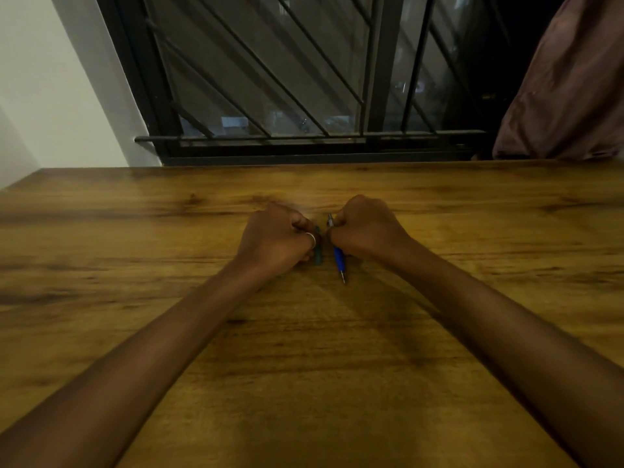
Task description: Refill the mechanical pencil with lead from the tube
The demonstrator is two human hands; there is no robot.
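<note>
Bare forearms reach in from the near edge of the brown wood-grain table and meet at its middle, the only view on offer. Just left of the blue plastic mechanical pencil, the left hand is curled closed around the slim dark-green lead tube, which stands nearly upright and apart from the pencil. Wrapped around that pencil's upper barrel, the right hand has its fingers closed, the metal tip pointing toward the camera and the clip end away.

Judged from here, the thin leads could snap or scatter if the tube is tipped too fast, and dim light makes a dropped lead hard to find on the dark grain. Whether the tube's cap or the pencil's end cap is on, I cannot tell: the fists hide both.
</note>
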